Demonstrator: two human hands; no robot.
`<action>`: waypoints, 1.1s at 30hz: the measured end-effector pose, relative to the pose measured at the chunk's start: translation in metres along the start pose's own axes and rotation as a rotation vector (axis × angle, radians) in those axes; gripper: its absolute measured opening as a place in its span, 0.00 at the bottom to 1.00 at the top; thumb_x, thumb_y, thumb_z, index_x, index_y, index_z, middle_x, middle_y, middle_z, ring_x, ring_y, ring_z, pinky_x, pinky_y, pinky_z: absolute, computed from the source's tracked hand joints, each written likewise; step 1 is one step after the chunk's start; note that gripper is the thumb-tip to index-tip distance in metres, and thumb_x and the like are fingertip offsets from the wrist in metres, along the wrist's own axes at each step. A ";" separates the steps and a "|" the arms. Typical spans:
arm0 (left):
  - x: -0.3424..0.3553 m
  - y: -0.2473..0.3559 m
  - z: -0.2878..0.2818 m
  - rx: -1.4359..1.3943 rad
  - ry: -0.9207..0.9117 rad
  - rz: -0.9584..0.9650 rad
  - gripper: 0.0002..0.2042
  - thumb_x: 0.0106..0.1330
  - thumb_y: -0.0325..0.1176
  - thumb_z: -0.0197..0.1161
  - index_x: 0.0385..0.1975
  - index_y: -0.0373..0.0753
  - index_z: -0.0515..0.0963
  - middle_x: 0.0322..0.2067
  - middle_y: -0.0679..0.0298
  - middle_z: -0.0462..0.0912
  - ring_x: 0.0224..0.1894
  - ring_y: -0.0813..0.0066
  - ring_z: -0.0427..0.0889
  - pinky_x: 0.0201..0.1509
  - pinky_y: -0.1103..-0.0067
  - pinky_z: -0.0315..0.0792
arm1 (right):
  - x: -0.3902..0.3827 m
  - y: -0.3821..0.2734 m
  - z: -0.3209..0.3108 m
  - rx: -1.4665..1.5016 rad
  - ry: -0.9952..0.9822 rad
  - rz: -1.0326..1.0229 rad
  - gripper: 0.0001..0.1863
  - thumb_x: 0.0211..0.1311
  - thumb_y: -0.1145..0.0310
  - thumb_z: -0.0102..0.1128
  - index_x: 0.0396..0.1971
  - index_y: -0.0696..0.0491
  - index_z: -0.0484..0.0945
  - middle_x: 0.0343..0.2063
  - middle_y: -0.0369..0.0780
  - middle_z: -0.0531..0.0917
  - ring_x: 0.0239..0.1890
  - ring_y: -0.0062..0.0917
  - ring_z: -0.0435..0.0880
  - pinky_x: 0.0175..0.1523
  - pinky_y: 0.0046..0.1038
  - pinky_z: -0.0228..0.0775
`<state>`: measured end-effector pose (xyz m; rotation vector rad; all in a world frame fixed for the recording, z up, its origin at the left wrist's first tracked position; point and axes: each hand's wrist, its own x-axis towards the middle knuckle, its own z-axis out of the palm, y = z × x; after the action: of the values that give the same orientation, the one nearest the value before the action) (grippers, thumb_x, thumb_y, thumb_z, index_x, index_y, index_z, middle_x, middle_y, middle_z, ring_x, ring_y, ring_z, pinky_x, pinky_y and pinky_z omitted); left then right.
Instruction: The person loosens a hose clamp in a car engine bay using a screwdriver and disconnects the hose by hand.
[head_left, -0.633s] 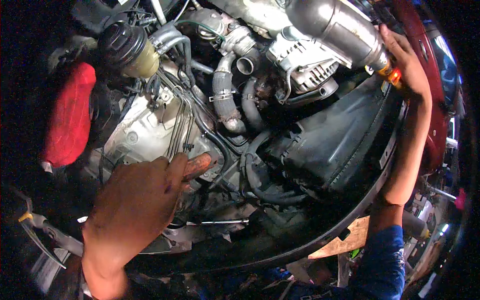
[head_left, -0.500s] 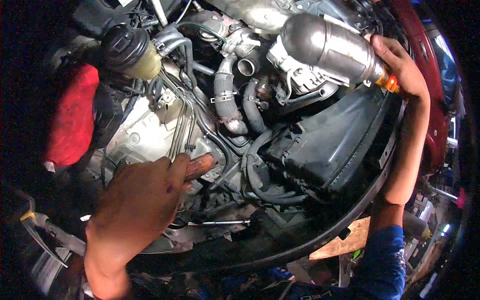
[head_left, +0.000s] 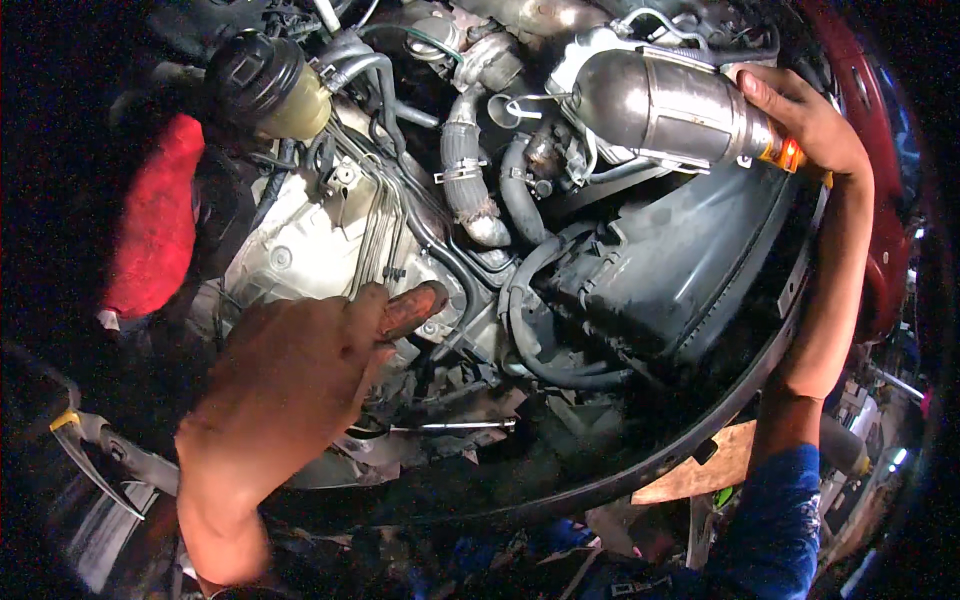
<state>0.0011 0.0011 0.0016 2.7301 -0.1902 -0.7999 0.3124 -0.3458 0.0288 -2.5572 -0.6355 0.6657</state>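
"Where's the metal-shielded work lamp (head_left: pixel 655 108)?"

"Between one and two o'clock, gripped by the right hand (head_left: pixel 812 122)."

"And the left hand (head_left: pixel 285 385)?"

"Eight o'clock, fingers curled; whether it's holding anything, I can't tell."

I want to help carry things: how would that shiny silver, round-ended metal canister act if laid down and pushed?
The shiny silver, round-ended metal canister might roll, since its body looks rounded, though its pale side rails could stop it. Its smooth, glossy surface may feel slippery.
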 end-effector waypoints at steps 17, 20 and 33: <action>0.000 -0.007 0.013 0.171 0.173 -0.050 0.11 0.69 0.40 0.60 0.45 0.43 0.72 0.30 0.61 0.79 0.35 0.59 0.82 0.44 0.65 0.74 | 0.003 0.014 -0.005 0.151 -0.144 -0.135 0.26 0.75 0.50 0.51 0.55 0.58 0.78 0.51 0.39 0.81 0.56 0.24 0.77 0.63 0.25 0.65; -0.003 -0.004 0.006 0.157 0.119 -0.097 0.11 0.68 0.40 0.60 0.45 0.42 0.72 0.29 0.61 0.79 0.35 0.58 0.82 0.44 0.65 0.74 | 0.006 0.011 -0.005 0.218 -0.183 -0.124 0.26 0.74 0.50 0.51 0.56 0.58 0.77 0.51 0.39 0.81 0.56 0.24 0.77 0.63 0.25 0.65; -0.001 -0.006 0.004 0.108 0.090 -0.086 0.12 0.69 0.39 0.60 0.45 0.41 0.71 0.29 0.58 0.79 0.35 0.54 0.81 0.43 0.62 0.74 | 0.004 0.015 -0.006 0.215 -0.156 -0.116 0.27 0.73 0.50 0.53 0.58 0.58 0.76 0.54 0.40 0.80 0.60 0.25 0.75 0.65 0.26 0.63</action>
<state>-0.0017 0.0060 -0.0030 2.8861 -0.1005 -0.7069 0.3230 -0.3575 0.0248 -2.2682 -0.7164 0.8506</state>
